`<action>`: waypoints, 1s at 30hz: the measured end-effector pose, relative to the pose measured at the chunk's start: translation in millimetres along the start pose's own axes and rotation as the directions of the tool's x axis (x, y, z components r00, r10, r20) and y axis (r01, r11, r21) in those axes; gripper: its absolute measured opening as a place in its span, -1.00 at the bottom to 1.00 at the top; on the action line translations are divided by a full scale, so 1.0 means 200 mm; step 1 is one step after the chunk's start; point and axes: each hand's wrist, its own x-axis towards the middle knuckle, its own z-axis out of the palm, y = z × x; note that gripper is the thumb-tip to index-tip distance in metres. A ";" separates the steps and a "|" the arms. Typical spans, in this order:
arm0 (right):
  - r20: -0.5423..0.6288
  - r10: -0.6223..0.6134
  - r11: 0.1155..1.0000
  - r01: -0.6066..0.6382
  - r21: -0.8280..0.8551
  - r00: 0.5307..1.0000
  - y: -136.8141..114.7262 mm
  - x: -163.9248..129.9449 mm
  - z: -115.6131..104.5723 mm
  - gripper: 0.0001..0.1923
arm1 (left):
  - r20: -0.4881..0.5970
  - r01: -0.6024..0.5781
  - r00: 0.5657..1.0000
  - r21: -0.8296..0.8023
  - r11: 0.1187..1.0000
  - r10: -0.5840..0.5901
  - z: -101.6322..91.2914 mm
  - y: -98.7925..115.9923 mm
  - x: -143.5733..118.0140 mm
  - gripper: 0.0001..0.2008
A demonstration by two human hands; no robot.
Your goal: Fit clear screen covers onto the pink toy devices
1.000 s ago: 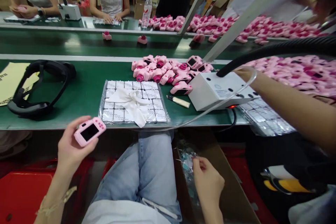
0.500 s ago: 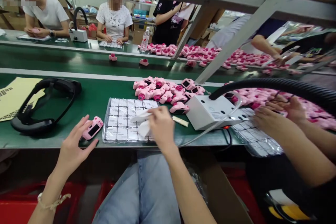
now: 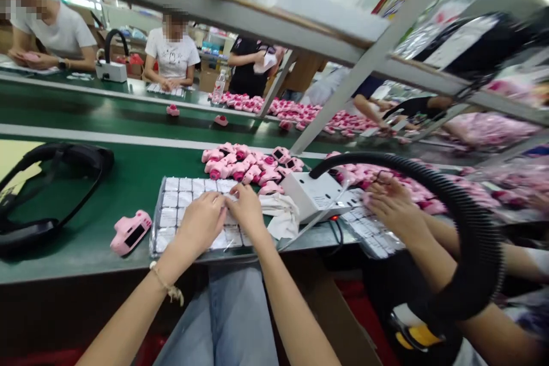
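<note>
A plastic-wrapped pad of white squares (image 3: pixel 171 200) in rows lies at the bench's front edge. Over its middle, my left hand (image 3: pixel 201 218) and my right hand (image 3: pixel 246 210) meet with bent fingers pinched together. Whatever is between the fingertips is too small or hidden to make out. A pink toy camera (image 3: pixel 131 231) rests left of the pad, screen up, touched by neither hand. Just right of my right hand lies a crumpled white cloth (image 3: pixel 282 214).
Behind the pad is a heap of pink toy cameras (image 3: pixel 240 163). A white box (image 3: pixel 315 197) with a black hose (image 3: pixel 412 168) stands to the right, beside a co-worker's hands (image 3: pixel 392 206). A black headset (image 3: pixel 55 200) lies left. A metal frame (image 3: pixel 326 97) crosses above.
My right hand has let go of the white cloth, now lying by the box. My left hand has left the pink toy camera and moved right onto the pad. The view has shifted.
</note>
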 end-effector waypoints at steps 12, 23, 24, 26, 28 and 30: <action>-0.089 -0.023 0.998 0.018 -0.063 0.996 0.01 -0.02 0.01 -0.92 | 0.056 -0.043 0.998 0.011 0.999 0.042 0.26 -0.20 -0.02 -0.66; -0.128 0.100 0.995 -0.096 0.036 0.987 0.11 -0.08 -0.11 -0.81 | 0.085 -0.020 0.996 0.017 1.000 0.018 0.24 -0.22 0.02 -0.63; -0.102 0.088 0.996 -0.086 0.024 0.991 0.08 -0.10 -0.09 -0.77 | 0.095 -0.020 0.995 0.025 0.999 0.018 0.23 -0.22 0.02 -0.62; -0.059 0.083 0.997 -0.083 -0.002 0.995 0.03 -0.11 -0.05 -0.73 | 0.117 -0.023 0.993 0.045 0.999 0.018 0.22 -0.21 0.01 -0.60; -0.027 0.084 0.996 -0.085 -0.025 0.996 -0.01 -0.12 -0.04 -0.78 | 0.132 -0.026 0.991 0.066 0.998 0.017 0.20 -0.20 0.01 -0.57; -0.005 0.077 0.996 -0.077 -0.045 0.997 -0.02 -0.12 -0.05 -0.77 | 0.136 -0.025 0.991 0.080 0.996 0.014 0.19 -0.19 0.01 -0.54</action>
